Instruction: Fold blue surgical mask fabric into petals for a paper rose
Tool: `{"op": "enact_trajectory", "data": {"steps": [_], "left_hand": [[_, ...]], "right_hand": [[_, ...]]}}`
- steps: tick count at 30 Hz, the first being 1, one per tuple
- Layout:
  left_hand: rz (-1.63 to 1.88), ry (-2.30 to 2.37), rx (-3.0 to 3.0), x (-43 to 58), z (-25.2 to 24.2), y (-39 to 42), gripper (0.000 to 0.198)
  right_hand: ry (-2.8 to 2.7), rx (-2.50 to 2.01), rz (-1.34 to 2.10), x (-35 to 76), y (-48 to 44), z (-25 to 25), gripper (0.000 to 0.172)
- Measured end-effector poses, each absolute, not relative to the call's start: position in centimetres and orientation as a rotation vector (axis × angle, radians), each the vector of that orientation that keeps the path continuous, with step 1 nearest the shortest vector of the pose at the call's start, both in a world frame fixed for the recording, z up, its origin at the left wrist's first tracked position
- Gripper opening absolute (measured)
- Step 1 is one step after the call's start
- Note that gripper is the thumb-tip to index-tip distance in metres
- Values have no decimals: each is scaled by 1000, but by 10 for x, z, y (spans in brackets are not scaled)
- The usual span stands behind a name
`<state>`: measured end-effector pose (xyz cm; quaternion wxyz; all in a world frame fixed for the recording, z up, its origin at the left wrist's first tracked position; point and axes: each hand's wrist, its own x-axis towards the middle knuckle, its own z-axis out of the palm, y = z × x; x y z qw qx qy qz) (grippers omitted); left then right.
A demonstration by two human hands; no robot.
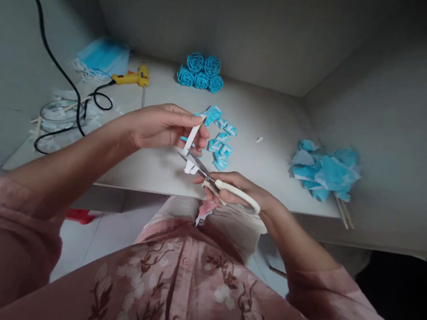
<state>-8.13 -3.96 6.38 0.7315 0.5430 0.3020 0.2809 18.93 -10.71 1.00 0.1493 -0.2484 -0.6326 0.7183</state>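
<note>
Cutting step, by the look: left hand [162,127] grip pinched on white strip [191,141] above tabletop [259,171]; right hand [243,190] grip closed round scissors [214,182], blades just below left grip. Next calls for holding strip steady.

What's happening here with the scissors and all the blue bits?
A person in a pink flowered shirt pinches a white strip in the left hand. The right hand holds white-handled scissors with the blades at the strip's lower end. On the table beyond the hands lie small blue pieces. Blue rolled roses sit at the back, a yellow glue gun to the left and a blue heap to the right.
</note>
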Motion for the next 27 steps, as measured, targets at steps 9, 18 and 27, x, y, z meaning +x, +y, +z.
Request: {"op": "enact_trajectory", "data": {"steps": [9,18,27], "left_hand": [[574,609,1179,-68,64,-35,32],[500,664,1220,-55,56,-35,30],[492,656,1216,-54,55,-33,34]], "right_hand": [[-1801,-583,2082,203,-104,8,67],[-1730,-497,2077,201,-99,5,61],[-1660,-459,2122,201,-100,-4,57]]}}
